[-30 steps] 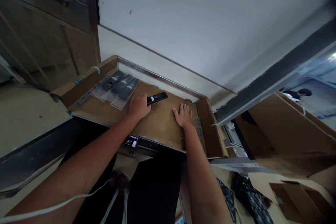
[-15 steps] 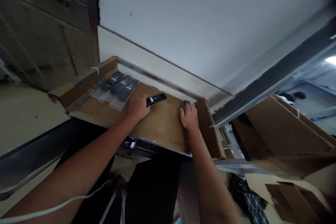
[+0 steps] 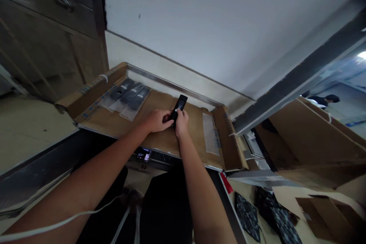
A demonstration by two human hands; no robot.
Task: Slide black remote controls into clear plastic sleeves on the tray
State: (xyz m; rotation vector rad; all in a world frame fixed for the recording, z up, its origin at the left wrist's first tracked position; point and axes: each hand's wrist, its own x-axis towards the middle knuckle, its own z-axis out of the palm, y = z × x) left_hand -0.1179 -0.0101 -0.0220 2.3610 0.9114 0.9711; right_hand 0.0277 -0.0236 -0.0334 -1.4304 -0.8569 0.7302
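Note:
A slim black bar that looks like a remote control (image 3: pixel 181 103), with a small white label, points away from me over the middle of the cardboard-lined tray (image 3: pixel 160 141). My right hand (image 3: pixel 182 122) is closed on its right side, thumb on top. Around its near left edge my left hand (image 3: pixel 158 120) is also closed, its fingertips partly hidden. To the left, several similar dark items in clear plastic sleeves (image 3: pixel 137 97) lie side by side. At the right end rests a flat clear plastic sleeve (image 3: pixel 211 133).
Cardboard walls (image 3: pixel 231 137) fold up at both tray ends. A white panel (image 3: pixel 183 38) rises behind. Beneath the front edge a phone screen (image 3: pixel 143 154) glows. Large cardboard boxes (image 3: pixel 320 133) stand at right, and a person (image 3: pixel 326 100) is beyond. A white cable (image 3: pixel 57 227) crosses my left forearm.
My right hand has left the tray's right end and joined the left on the remote control. The remote has swung from pointing right to pointing away, uncovering the sleeve at right.

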